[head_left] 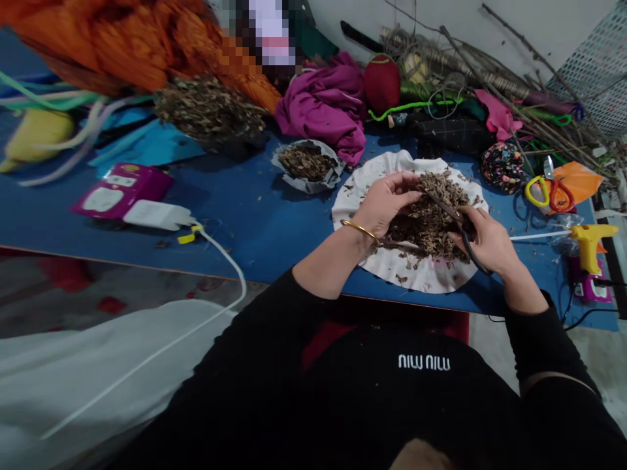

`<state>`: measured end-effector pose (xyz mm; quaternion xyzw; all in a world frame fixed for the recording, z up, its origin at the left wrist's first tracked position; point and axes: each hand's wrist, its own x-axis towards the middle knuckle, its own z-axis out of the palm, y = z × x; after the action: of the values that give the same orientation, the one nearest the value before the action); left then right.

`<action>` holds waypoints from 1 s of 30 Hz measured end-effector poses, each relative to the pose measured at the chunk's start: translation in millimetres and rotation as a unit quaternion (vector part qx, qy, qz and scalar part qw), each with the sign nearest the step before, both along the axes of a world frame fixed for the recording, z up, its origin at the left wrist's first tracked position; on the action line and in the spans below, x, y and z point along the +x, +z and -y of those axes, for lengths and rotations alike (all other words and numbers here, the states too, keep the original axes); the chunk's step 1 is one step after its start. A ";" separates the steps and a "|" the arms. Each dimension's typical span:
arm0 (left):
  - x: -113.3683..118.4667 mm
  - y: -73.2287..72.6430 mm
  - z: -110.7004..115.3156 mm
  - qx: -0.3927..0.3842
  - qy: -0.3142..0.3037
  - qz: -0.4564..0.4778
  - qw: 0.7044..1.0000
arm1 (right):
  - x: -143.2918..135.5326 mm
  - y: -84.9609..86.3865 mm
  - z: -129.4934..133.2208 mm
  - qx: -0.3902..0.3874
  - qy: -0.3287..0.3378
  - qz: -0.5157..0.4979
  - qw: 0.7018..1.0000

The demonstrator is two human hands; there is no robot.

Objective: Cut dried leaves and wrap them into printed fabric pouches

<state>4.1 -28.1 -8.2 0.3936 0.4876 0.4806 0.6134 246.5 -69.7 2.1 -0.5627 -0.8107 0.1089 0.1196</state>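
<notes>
Head view: right hand [491,240] grips dark scissors [445,209]; left hand [385,203] pinches dried plant pieces [428,228], the remainder heaped on white round cloth [438,281], blue desk [289,228].

Craft wkshp: glue gun [591,247], cloth [323,98]

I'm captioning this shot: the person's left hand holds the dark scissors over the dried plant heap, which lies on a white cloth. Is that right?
Not quite: the head view shows the dark scissors in the right hand, not the left hand. The rest stands: they are over the dried plant heap, which lies on a white cloth.
</notes>
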 end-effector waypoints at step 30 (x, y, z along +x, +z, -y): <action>7.3 -8.3 1.5 0.044 0.008 -0.047 0.998 | -12.3 -11.2 5.9 0.019 -0.006 0.070 0.997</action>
<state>11.4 -29.6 -16.5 0.4384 0.4972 0.4874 0.5683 234.2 -75.6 -9.2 -0.5715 -0.8155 0.0532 0.0740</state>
